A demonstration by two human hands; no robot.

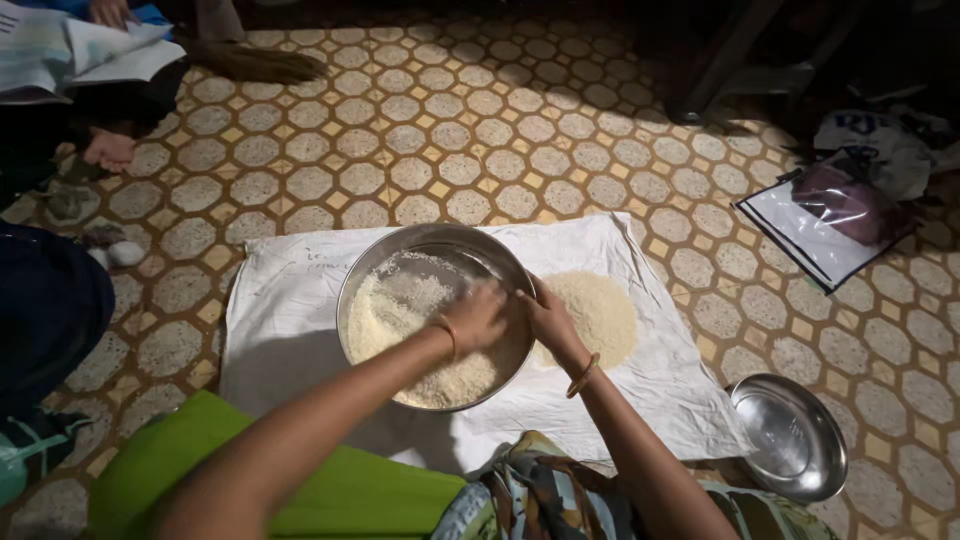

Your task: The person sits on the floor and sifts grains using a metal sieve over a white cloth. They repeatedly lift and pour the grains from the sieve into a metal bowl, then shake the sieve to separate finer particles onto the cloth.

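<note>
Patterned floor tiles [520, 110] of pale hexagons and yellow squares spread under a white cloth [290, 320], where a person seated on the floor works a steel bowl [372, 262] of rice [395, 310] in dim light. The left hand [478, 318] is pressed down into the bowl at its right side, its fingers buried among the grains, so whether they are spread or closed cannot be told. The right hand [545, 318] grips the bowl's right rim, fingers curled over the edge. The rice looks white, dry and loose, heaped against the near and left wall of the bowl with bare metal showing at the far side. A second, flat heap of rice [600, 318] lies on the cloth just right of the bowl. An empty steel plate [790, 440] sits on the tiles to the near right. The bowl seems tilted in the grip; a slip could likely tip grains past the cloth onto the floor.
</note>
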